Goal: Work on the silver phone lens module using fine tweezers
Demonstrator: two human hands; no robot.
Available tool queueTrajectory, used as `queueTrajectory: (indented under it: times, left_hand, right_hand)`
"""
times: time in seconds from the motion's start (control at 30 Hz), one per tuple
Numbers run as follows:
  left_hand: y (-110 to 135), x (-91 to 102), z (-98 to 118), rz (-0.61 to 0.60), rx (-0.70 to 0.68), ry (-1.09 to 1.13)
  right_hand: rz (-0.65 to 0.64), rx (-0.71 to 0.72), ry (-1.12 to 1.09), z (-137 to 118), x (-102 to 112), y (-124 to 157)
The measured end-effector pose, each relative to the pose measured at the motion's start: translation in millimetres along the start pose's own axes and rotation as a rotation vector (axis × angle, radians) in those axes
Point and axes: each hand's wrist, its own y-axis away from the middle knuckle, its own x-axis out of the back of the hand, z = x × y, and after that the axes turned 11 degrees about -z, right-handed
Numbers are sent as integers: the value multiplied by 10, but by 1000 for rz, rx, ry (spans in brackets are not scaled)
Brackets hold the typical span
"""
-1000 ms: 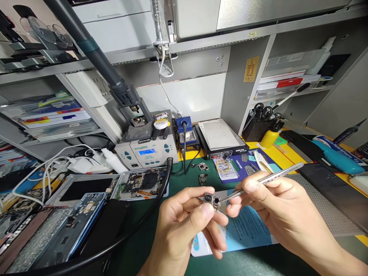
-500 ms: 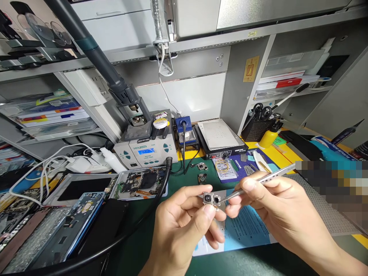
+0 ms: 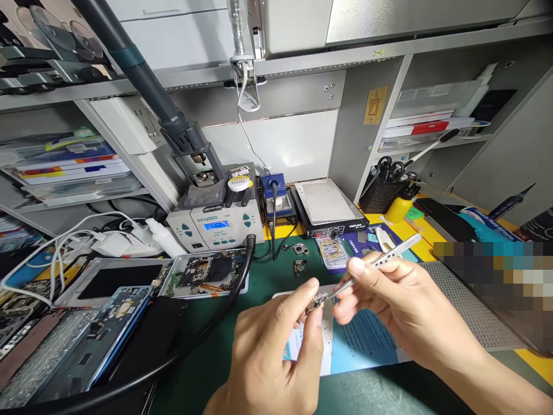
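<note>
Between thumb and forefinger, my left hand (image 3: 276,340) pinches a small phone camera module (image 3: 318,301), now turned edge-on so its lenses barely show. My right hand (image 3: 389,300) is closed around metal tweezers (image 3: 384,257), held like a pen. Their tips point down-left and meet the module's right side; whether they grip any part of it is too small to tell. Beneath both hands lies a blue and white printed sheet (image 3: 367,340) with small dark specks on it. Two more small camera parts rest behind on the green mat, one (image 3: 299,267) nearer and one (image 3: 299,249) farther.
A hot-air station (image 3: 216,225) stands at the back, its black hose (image 3: 207,328) curving across the left side. Left are a tray with a circuit board (image 3: 207,274) and phone parts (image 3: 121,340). A heating plate (image 3: 326,202), yellow bottle (image 3: 398,208) and perforated mat (image 3: 470,305) are rightward.
My left hand has rotated the camera module from lenses facing me to edge-on, its fingers now folded in. My right hand and the tweezers have shifted slightly left, still at the module.
</note>
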Motion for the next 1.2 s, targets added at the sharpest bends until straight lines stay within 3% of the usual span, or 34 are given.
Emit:
queueTrajectory:
  times: [0.47,0.7,0.83,1.07,1.2]
  left_hand:
    - [75,-16,-88,-116,-107,-70]
    - [15,0,-91,-99,-129,-12]
    - [0,1,-73,-69,-100,-13]
    - [8,2,-27,-21,-39,2]
    - [10,3,-30,-23,23,56]
  right_hand:
    - [-9,-121,-57,-21,25,-47]
    - [-12,-149,-58,1,16,-24]
    - [-15,-100,-23,6,25,-17]
    - [18,109,114,6,23,78]
    - [2,122,129,3,40,70]
